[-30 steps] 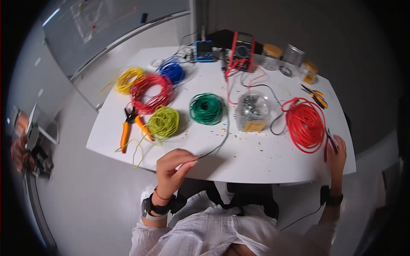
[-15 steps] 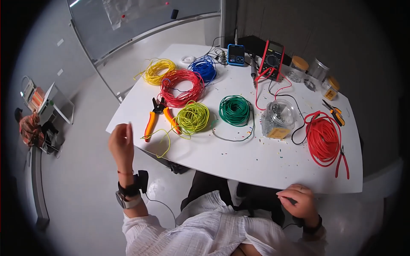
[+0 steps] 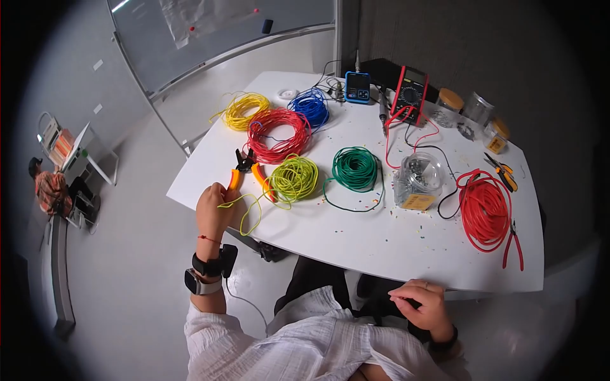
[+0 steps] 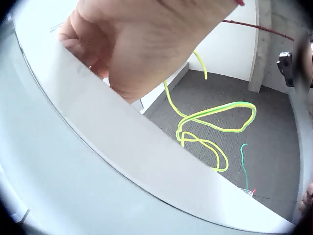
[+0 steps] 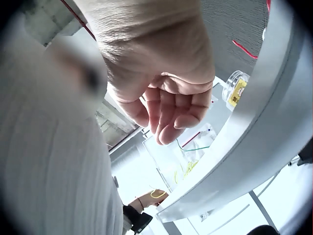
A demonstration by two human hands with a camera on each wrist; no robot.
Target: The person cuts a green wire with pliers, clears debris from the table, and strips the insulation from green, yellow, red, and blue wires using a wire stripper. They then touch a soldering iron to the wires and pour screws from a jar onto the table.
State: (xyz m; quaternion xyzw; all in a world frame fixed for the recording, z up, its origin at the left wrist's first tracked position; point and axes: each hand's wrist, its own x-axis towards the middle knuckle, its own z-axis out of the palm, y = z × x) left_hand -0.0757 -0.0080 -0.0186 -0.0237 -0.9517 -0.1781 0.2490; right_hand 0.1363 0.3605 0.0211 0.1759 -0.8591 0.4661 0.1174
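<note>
In the head view my left hand is at the table's left front edge, its fingers curled at the lower left handle of the orange-handled wire strippers. That hand hides the handle's end, and the black head points away from me. In the left wrist view the left hand shows curled fingers behind the table edge. Beside the strippers lies a yellow-green wire coil, its loose end looping near the hand. My right hand hangs at the front edge over my lap, fingers loosely curled and holding nothing.
A green wire coil lies mid-table, a clear jar to its right. Farther right are a red wire coil, red-handled pliers and yellow-handled pliers. Yellow, pink-red and blue coils and a multimeter stand behind.
My left hand has let go of the green wire's end and moved left to the wire strippers. My right hand has left the red-handled pliers and drawn back toward my lap.
</note>
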